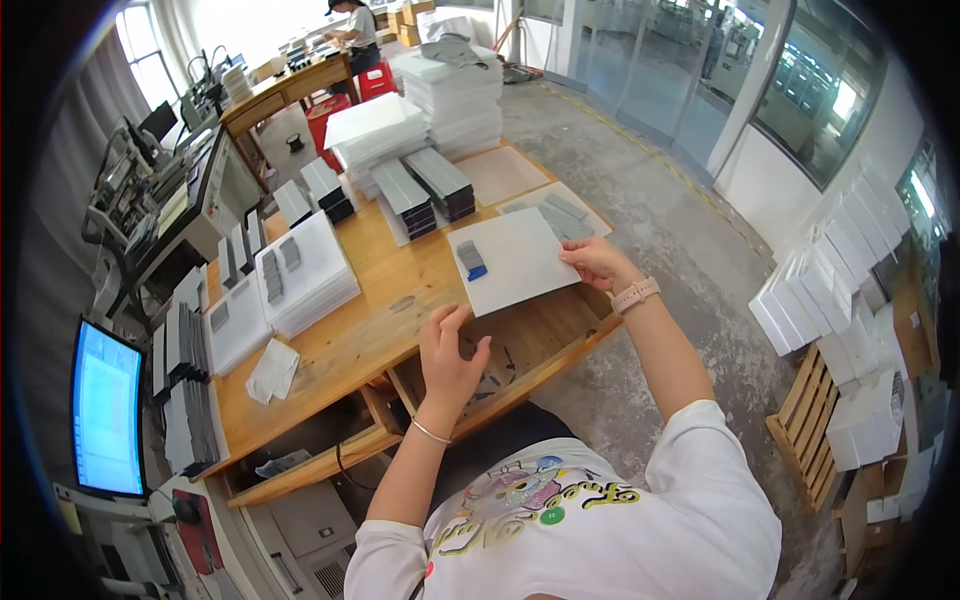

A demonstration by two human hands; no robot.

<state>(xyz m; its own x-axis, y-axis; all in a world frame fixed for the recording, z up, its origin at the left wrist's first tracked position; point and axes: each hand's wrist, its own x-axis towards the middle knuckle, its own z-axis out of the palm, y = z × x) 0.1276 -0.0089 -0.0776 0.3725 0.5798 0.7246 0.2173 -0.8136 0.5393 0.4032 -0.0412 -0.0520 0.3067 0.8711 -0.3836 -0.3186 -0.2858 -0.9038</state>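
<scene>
A flat white board [520, 260] lies at the near right edge of the wooden table [375, 310], partly over an open drawer [560, 335]. My right hand [602, 266] pinches the board's right edge between thumb and fingers. On the board's left part sits a small stack of grey strips [468, 252] with a blue piece [477, 272] at its near end. My left hand [450, 358] hovers over the drawer, just off the board's near left corner. Its fingers are apart and curved, with nothing in them. Small dark bits lie inside the drawer.
Stacks of white sheets [315, 285] with grey strips on top stand to the left. Dark-edged grey bundles [405, 195] and tall white stacks [455, 100] are farther back. A monitor [107, 410] stands at left; white boxes [800, 300] and a wooden pallet [803, 425] at right. A person [357, 35] works far off.
</scene>
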